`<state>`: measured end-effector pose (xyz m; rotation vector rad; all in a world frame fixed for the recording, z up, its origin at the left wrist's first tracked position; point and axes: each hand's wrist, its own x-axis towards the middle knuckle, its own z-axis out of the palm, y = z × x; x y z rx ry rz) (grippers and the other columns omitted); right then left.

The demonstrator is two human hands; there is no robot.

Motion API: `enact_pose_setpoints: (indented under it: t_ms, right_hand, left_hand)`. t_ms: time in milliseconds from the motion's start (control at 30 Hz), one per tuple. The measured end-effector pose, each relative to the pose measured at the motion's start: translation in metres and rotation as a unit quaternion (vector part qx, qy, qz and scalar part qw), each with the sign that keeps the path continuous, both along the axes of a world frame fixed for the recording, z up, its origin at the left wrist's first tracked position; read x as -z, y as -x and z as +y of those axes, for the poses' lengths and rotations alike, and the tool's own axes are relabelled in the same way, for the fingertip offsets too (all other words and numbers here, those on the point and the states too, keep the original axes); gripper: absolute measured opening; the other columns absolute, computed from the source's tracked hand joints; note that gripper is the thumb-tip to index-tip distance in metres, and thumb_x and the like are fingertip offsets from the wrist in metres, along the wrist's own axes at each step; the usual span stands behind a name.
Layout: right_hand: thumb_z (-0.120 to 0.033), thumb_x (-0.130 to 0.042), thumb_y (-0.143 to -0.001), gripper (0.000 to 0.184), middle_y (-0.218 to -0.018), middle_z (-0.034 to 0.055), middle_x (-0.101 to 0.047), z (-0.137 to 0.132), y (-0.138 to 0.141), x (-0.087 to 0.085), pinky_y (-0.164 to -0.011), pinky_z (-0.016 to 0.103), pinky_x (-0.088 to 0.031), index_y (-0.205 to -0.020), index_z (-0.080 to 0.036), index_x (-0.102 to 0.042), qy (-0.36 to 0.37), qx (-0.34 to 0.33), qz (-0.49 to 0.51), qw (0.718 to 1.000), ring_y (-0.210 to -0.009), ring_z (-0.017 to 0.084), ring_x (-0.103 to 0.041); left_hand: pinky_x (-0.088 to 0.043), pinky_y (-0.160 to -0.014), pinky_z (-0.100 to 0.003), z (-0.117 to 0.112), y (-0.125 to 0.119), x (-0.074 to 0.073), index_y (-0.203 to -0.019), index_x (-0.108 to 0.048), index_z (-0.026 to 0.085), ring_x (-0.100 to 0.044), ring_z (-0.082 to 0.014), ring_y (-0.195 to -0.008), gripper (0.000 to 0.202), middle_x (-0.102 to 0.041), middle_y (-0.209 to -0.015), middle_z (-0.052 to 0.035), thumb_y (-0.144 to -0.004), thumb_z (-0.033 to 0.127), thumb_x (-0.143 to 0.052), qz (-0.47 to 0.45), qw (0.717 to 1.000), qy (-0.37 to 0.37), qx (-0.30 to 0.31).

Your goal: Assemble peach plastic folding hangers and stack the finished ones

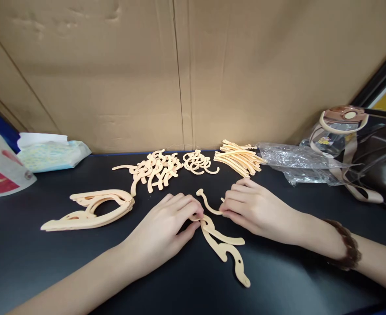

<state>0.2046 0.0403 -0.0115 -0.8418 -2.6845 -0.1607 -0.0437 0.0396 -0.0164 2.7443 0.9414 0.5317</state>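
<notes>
My left hand [166, 229] is closed in a pinch at the joint of cream plastic folding-hanger pieces [217, 247]. Two curved arms fan out from its fingertips toward the right and front. Just right of it, my right hand [256, 208] grips a thin cream hanger hook [207, 202], whose round flat end points up and left. The rest of the hook is hidden by my right fingers. To the left of my left hand lies a stack of folded hangers [114, 217] on the black table.
Behind my hands lie a pile of curved arms [156, 168], several hooks [197, 162] and a bundle of straight strips [240, 158]. Clear plastic bags [297, 162] and a bottle [330, 135] stand right. A tissue pack [53, 154] and a white-red container [2, 168] are left. Cardboard [130, 78] walls the back.
</notes>
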Motion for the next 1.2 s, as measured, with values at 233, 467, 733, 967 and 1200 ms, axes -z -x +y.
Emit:
enact_pose_setpoints:
  t_ms: [233,467,733,967,1200]
  right_hand:
    - [-0.03,-0.049,-0.099,0.02,-0.086,0.0021,-0.066,0.007,-0.011,-0.003,-0.081,0.031,-0.039,-0.102,-0.018,-0.065,0.064,0.013,0.062,0.996,-0.08,0.015,-0.057]
    - [-0.034,-0.058,-0.096,0.019,-0.091,-0.0003,-0.066,-0.011,-0.006,-0.01,-0.076,0.028,-0.04,-0.109,-0.022,-0.065,0.169,-0.062,0.025,0.983,-0.082,0.013,-0.056]
    - [-0.023,-0.057,-0.095,0.011,-0.084,-0.0008,-0.065,-0.01,-0.009,-0.014,-0.069,0.025,-0.042,-0.093,-0.021,-0.068,0.24,-0.051,0.011,0.969,-0.078,0.012,-0.057]
    - [-0.017,-0.06,-0.091,0.02,-0.088,-0.0025,-0.064,-0.011,-0.013,-0.019,-0.071,0.024,-0.042,-0.109,-0.024,-0.065,0.264,-0.042,-0.002,0.964,-0.078,0.012,-0.057]
    - [-0.02,-0.061,-0.092,0.019,-0.089,-0.0018,-0.066,-0.008,-0.014,-0.02,-0.074,0.023,-0.043,-0.108,-0.025,-0.07,0.296,-0.061,0.014,0.953,-0.083,0.012,-0.059]
  left_hand:
    - [-0.04,-0.08,-0.034,0.0,-0.001,-0.001,-0.102,-0.058,0.022,-0.055,-0.0187,-0.092,0.011,-0.064,-0.105,-0.001,-0.095,0.018,-0.05,-0.014,1.0,0.007,0.014]
    - [-0.04,-0.088,-0.032,-0.002,0.001,-0.004,-0.114,-0.063,0.026,-0.055,-0.018,-0.103,0.026,-0.064,-0.116,-0.0026,-0.095,0.016,-0.05,-0.026,0.995,-0.01,0.091]
    - [-0.044,-0.09,-0.031,-0.001,0.003,-0.005,-0.109,-0.068,0.026,-0.056,-0.019,-0.105,0.019,-0.065,-0.114,-0.004,-0.093,0.021,-0.059,-0.026,0.992,-0.036,0.117]
    - [-0.045,-0.09,-0.032,-0.003,0.004,-0.006,-0.108,-0.07,0.027,-0.056,-0.0207,-0.106,0.021,-0.063,-0.119,-0.0059,-0.093,0.021,-0.056,-0.004,0.988,-0.063,0.142]
    - [-0.045,-0.093,-0.03,-0.002,0.004,-0.007,-0.091,-0.07,0.024,-0.057,-0.0183,-0.105,0.009,-0.065,-0.113,-0.0039,-0.091,0.022,-0.061,-0.032,0.992,-0.007,0.123]
